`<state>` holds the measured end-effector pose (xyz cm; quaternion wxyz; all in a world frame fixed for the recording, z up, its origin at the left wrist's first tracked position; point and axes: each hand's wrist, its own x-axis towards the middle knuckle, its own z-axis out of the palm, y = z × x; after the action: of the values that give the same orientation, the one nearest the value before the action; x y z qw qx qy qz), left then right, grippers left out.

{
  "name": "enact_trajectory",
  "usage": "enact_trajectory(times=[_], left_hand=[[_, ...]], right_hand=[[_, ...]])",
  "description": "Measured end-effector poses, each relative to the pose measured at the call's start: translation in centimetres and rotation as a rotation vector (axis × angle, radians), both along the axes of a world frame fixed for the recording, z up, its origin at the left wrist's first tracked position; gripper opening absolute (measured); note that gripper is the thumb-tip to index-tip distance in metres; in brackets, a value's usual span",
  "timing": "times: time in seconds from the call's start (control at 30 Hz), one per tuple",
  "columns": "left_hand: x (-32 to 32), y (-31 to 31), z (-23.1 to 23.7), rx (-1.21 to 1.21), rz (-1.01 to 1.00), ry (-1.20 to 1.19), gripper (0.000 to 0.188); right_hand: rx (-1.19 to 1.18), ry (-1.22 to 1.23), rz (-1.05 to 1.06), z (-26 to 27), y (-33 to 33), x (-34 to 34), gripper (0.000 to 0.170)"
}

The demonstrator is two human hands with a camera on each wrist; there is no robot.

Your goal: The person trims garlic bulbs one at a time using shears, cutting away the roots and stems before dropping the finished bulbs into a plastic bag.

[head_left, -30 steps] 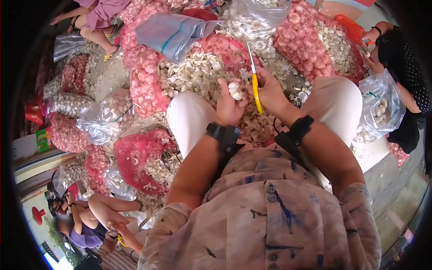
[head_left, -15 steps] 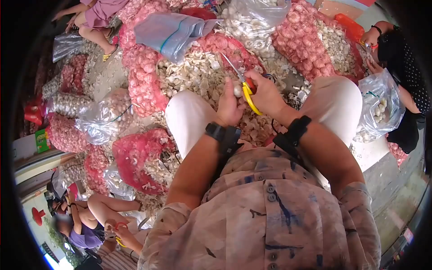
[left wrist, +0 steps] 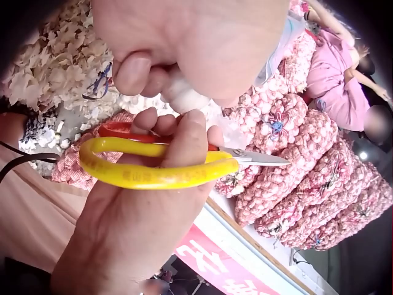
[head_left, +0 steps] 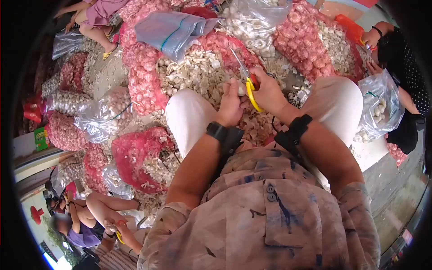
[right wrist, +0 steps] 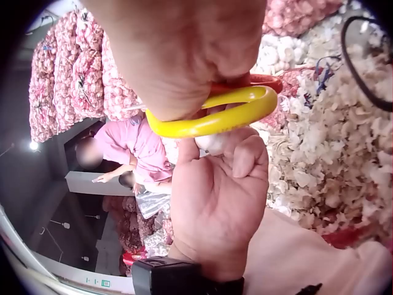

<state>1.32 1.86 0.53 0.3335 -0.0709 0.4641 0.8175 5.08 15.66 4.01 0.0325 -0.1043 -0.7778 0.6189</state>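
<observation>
Between the two hands is a white garlic bulb [head_left: 241, 88], held in the curled fingers of my left hand [head_left: 230, 104]; the left wrist view shows part of the bulb [left wrist: 184, 95] under that hand [left wrist: 184, 43]. My right hand [head_left: 269, 93] grips scissors with yellow and red handles [head_left: 252, 95], their blades pointing up and left past the bulb. In the right wrist view the yellow handle [right wrist: 215, 121] crosses in front of the bulb [right wrist: 212, 142], above my left palm [right wrist: 218, 190]. The right fingertips touch or nearly touch the bulb.
Loose peelings [head_left: 191, 74] heap beyond and between the knees. Red net sacks of garlic [head_left: 146, 83], a folded clear bag [head_left: 173, 33] and a filled plastic bag [head_left: 380, 105] surround the seat. Other people sit at upper left, lower left and right.
The scissors have swung left from nearly upright and come over to the bulb, then tipped slightly back. My left hand has turned, covering more of the bulb.
</observation>
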Motion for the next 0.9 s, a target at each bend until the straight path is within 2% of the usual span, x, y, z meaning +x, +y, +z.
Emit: enact_trajectory(times=[0.03,0.17,0.23,0.27,0.33,0.43,0.5,0.53,0.57,0.63,0.67,0.7,0.77,0.9], left_hand=[[0.0,0.0,0.1,-0.026,-0.027,0.012,0.026],[-0.1,-0.1,0.1,0.005,-0.054,-0.058,0.025],[-0.5,-0.4,-0.5,0.194,-0.065,-0.188,0.030],[-0.7,-0.6,-0.9,0.193,-0.064,-0.188,0.030],[-1.0,-0.7,-0.6,0.405,-0.001,-0.380,0.033],[-1.5,-1.4,-1.0,0.538,-0.047,-0.467,0.039],[-1.6,-1.5,-1.6,0.560,-0.055,-0.406,0.040],[-1.6,-1.5,-1.9,0.580,-0.064,-0.346,0.041],[-1.5,-1.1,-2.2,0.579,-0.067,-0.350,0.041],[-1.2,0.1,-1.3,0.263,0.074,-0.376,0.041],[-0.9,0.1,-0.8,0.210,0.063,-0.344,0.038],[-1.0,-0.2,-1.2,0.210,0.063,-0.344,0.038],[-1.4,-1.2,-2.8,0.503,-0.205,-0.304,0.038],[-1.1,-0.8,-2.6,0.528,-0.183,-0.297,0.038]], right_hand=[[0.021,-0.002,0.008,0.4,0.1,0.1,0.038],[0.049,-0.001,-0.019,-0.5,0.1,-0.2,0.037],[0.088,0.056,-0.139,-1.4,0.4,-0.9,0.032],[0.088,-0.001,-0.204,-1.8,1.0,-0.9,0.030],[0.089,-0.003,-0.213,-2.0,1.4,-0.9,0.031],[0.064,0.027,-0.192,-2.4,1.6,-1.1,0.038],[-0.045,0.078,-0.116,-2.2,0.7,-0.8,0.043],[-0.108,0.023,-0.032,-1.5,0.6,-0.6,0.045],[-0.108,0.020,-0.037,-0.9,0.4,-0.1,0.045],[0.130,0.072,0.025,1.1,-0.4,0.3,0.046],[0.130,0.095,0.032,0.3,-0.2,0.2,0.045],[0.130,0.095,0.032,0.7,-0.2,0.3,0.045],[-0.171,-0.030,0.066,1.9,-0.3,0.5,0.041],[-0.031,-0.006,-0.050,-2.4,0.6,-0.6,0.034]])
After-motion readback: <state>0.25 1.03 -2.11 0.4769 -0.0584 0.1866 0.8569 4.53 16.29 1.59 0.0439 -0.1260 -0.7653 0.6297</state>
